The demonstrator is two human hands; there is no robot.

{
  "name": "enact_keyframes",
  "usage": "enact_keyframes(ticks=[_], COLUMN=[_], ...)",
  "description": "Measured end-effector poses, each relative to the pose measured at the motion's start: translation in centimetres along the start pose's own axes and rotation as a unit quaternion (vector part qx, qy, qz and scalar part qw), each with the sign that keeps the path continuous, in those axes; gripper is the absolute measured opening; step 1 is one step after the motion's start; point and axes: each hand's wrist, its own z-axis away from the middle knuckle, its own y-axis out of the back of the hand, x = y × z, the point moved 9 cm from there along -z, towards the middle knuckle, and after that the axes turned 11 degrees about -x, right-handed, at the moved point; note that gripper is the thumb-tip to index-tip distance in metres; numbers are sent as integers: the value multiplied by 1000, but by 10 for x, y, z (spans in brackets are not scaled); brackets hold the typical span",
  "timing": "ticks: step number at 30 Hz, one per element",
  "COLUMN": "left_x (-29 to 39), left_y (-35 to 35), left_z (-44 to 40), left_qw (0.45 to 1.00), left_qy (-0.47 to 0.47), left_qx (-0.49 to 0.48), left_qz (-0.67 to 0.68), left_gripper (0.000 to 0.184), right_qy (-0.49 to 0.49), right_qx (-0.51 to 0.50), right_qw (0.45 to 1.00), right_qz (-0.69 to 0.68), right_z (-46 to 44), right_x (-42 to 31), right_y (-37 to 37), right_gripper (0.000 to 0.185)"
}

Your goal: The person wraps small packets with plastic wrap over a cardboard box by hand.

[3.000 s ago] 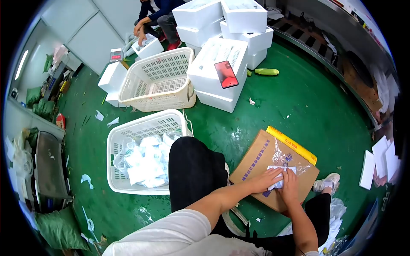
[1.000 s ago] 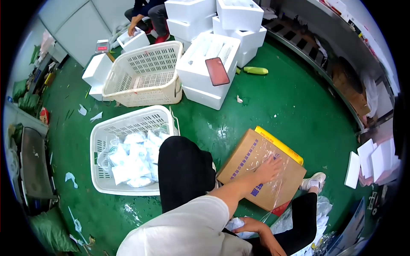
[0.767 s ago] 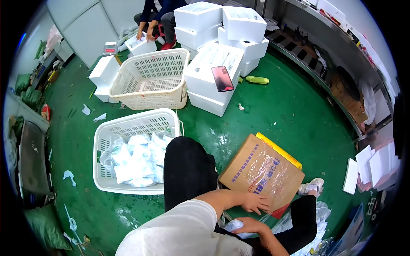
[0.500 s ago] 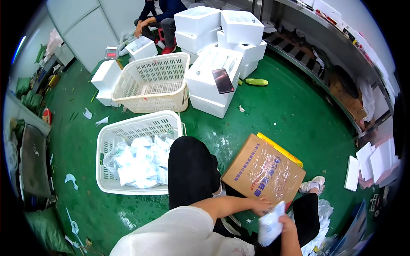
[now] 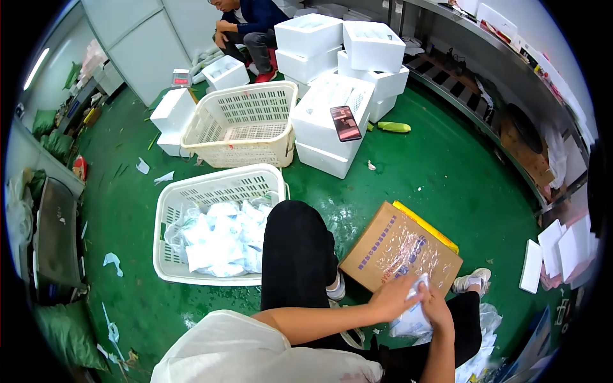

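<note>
Both of my hands are closed on one white packet (image 5: pixel 410 321), held over the near edge of a brown cardboard box (image 5: pixel 377 252). My left hand (image 5: pixel 394 298) grips its upper left part, and my right hand (image 5: pixel 435 307) pinches its upper right side. Clear film with creases covers the box top, and a yellow box (image 5: pixel 426 227) shows along its far edge. Left of my knee, a white basket (image 5: pixel 167 255) holds several similar packets (image 5: pixel 220 239).
An off-white basket (image 5: pixel 242 153) stands beyond. Stacked foam boxes (image 5: pixel 325 121) carry a phone (image 5: pixel 345 123). Another person (image 5: pixel 246 29) sits at the back. A metal shelf (image 5: pixel 460 108) lines the right side; foam sheets (image 5: pixel 531 266) lean below it.
The packet came up from beside my lap and moved from the right hand alone into both hands. My left hand left the box top. The other person's hands drew back from a foam box.
</note>
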Motion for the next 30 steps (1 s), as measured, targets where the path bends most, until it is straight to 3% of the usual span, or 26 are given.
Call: enact_keyframes(ticks=[2, 3, 6, 7, 8, 10, 11, 13, 14, 15, 18, 21, 25, 29, 30], left_x=[-44, -52, -65, -65, -76, -91, -101, -104, -105, -100, -106, -105, -85, -65, -60], left_y=[-21, -27, -32, -33, -40, -53, -60, -55, -54, -48, -47, -42, -37, -30, -28], left_z=[-3, -2, -4, -4, -2, 1, 4, -3, -4, -7, -4, -6, -8, -11, -12], left_qw=[991, 980, 956, 925, 892, 804, 768, 752, 743, 739, 691, 664, 581, 497, 473], left_qy=[56, 84, 149, 169, 195, 242, 286, 306, 317, 295, 311, 278, 269, 233, 217], left_qx=[-55, -80, -121, -119, -96, -50, -42, -12, 4, 17, 15, 2, -29, -70, -79], left_qz=[106, 160, 220, 320, 397, 541, 572, 584, 589, 605, 653, 694, 768, 833, 850], left_gripper=[43, 42, 46, 48, 48, 48, 51, 54, 56, 58, 65, 69, 74, 73, 72], right_qy=[51, 5, -75, -147, -104, 25, 66, 74, 124, 173, 183, 213, 247, 240, 236], right_qx=[-83, -96, -84, 29, 77, 194, 203, 246, 259, 275, 290, 208, 147, 185, 202], right_qw=[989, 985, 987, 987, 976, 949, 943, 915, 926, 928, 844, 865, 859, 872, 909], right_qz=[115, 144, 117, -52, -174, -246, -257, -310, -247, -184, -412, -404, -424, -383, -279], right_z=[-11, -14, -17, -3, 3, 23, 24, 13, 14, 16, -2, -20, -40, -48, -48], right_x=[-50, -52, -34, -38, -40, -69, -64, -55, -72, -89, -72, -94, -111, -104, -104], right_y=[-15, -15, 3, 18, 33, 53, 53, 21, 3, -16, -24, -34, -42, -48, -45], right_gripper=[32, 32, 33, 33, 39, 51, 58, 58, 60, 63, 62, 62, 62, 52, 49])
